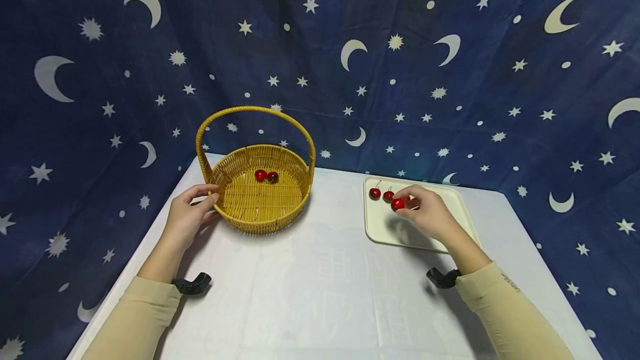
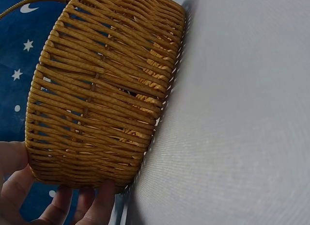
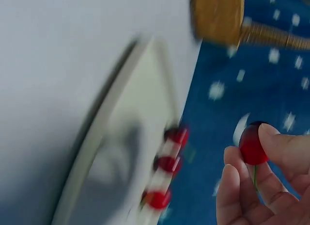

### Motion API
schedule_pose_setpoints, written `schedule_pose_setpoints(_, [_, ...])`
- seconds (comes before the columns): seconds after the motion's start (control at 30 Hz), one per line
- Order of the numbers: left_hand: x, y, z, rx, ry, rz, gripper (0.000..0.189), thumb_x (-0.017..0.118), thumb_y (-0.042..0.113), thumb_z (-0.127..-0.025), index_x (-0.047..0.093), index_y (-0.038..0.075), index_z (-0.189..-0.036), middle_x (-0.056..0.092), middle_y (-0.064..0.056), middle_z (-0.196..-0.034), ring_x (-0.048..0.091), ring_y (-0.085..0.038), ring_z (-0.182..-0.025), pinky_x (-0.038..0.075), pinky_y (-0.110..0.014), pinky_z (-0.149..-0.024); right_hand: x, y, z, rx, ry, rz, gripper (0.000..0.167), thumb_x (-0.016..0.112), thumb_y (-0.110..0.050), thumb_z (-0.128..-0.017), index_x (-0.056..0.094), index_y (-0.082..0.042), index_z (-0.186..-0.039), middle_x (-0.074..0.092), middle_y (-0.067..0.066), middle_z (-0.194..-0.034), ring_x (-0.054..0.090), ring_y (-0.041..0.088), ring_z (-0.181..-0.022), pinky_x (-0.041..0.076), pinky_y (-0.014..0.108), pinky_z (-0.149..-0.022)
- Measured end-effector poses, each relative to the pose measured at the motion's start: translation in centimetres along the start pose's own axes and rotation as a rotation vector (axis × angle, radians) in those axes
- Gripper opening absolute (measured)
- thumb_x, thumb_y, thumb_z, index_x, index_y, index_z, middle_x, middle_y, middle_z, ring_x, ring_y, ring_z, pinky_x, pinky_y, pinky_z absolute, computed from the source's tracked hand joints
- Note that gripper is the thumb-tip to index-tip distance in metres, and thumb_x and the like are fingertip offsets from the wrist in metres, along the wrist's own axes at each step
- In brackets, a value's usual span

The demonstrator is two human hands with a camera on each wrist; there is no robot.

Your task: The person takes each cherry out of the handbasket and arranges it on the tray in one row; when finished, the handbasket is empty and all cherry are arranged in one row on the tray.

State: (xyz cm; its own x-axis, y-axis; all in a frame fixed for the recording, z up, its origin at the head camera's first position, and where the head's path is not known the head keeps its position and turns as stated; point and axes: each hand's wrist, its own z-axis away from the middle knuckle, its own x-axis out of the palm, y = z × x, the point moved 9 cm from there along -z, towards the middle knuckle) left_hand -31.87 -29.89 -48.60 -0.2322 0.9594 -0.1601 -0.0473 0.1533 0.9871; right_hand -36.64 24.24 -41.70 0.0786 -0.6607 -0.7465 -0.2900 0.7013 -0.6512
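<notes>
My left hand [image 1: 187, 216] holds the rim of a yellow wicker basket [image 1: 262, 226] at its left side. In the left wrist view, the fingertips [image 2: 102, 200] press the woven outer wall and the thumb lies at the rim. Two dark red cherries [image 1: 260, 175] lie together inside, toward the back. Above a cream tray [image 1: 385, 232], my right hand [image 1: 425, 213] pinches a cherry [image 3: 253, 143] between thumb and fingers, its green stem hanging down. Three more cherries [image 3: 168, 164] sit in a row on the tray, blurred in the right wrist view; the hand partly covers one in the head view.
A white cloth-covered table [image 1: 320, 282] lies between basket and tray. The basket's tall arched handle [image 1: 255, 108] stands upright. Behind the table hangs a dark blue curtain [image 1: 320, 43] with moons and stars. Each wrist wears a black camera mount [image 1: 192, 284].
</notes>
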Motion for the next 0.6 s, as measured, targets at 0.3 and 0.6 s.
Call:
schedule_pose_setpoints(0.3, [-0.1,-0.2,0.0,-0.008,0.009,0.014,0.039,0.067,0.02,-0.107,0.064,-0.001,-0.141,0.053,-0.003,-0.121,0.072,-0.007,-0.097,0.069,-0.03,-0.087,-3.9,8.7,-1.4,0.169,-0.012,0.17,0.034,0.08,-0.009,-0.095,0.073,-0.006,-0.128,0.071,0.021,-0.13,0.075,0.035,-0.104,0.059,0.028,-0.074])
schedule_pose_setpoints(0.6, [-0.1,-0.1,0.1,-0.013,0.014,0.01,0.042,0.067,0.021,-0.108,0.062,-0.001,-0.143,0.053,-0.004,-0.124,0.071,-0.01,-0.103,0.069,-0.03,-0.088,-2.6,12.1,-3.5,0.213,-0.088,0.233,0.028,0.076,-0.008,-0.096,0.075,-0.008,-0.125,0.07,0.022,-0.132,0.07,0.036,-0.106,0.058,0.04,-0.082])
